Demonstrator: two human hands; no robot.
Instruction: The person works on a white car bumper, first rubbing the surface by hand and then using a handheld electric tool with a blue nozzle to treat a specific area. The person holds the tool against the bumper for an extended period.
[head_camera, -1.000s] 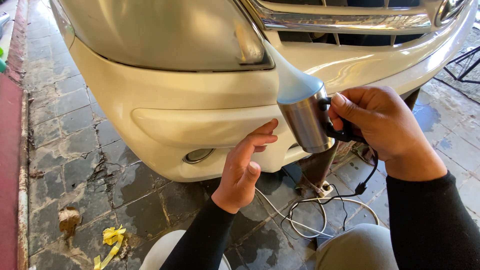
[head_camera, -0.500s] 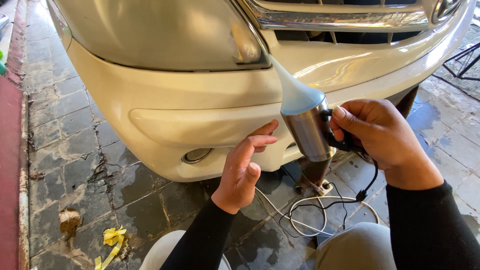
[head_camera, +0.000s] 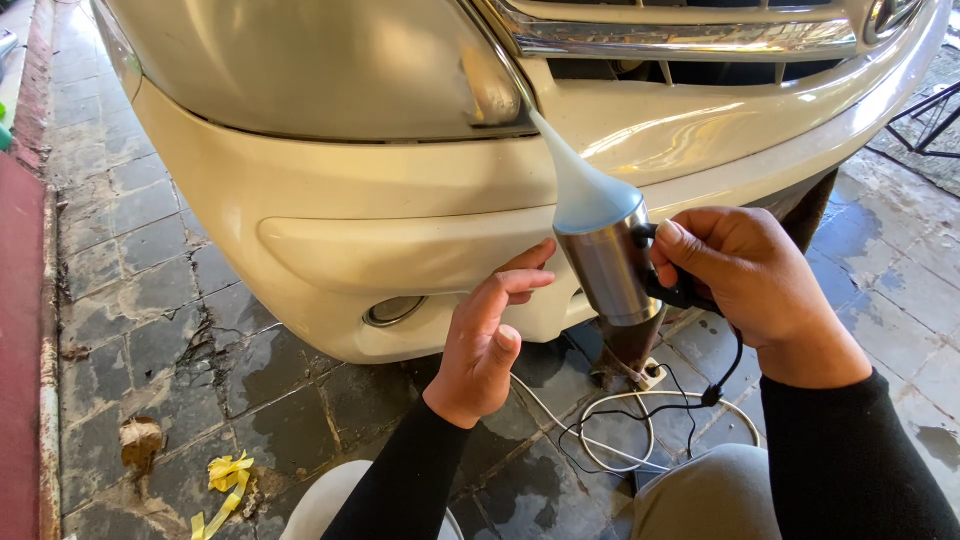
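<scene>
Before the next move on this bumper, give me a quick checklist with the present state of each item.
1. Right hand has a firm hold on the heat gun: ok, fingers wrapped round its handle.
2. Cone nozzle aimed at the car: ok, its tip points at the seam beside the headlight.
3. Left hand out of the nozzle's line: ok, it rests lower, fingertips on the bumper.
4. Cable free of snags: cannot tell, it lies in loose loops on the wet paving.
5. Gun switched on: cannot tell.
</scene>
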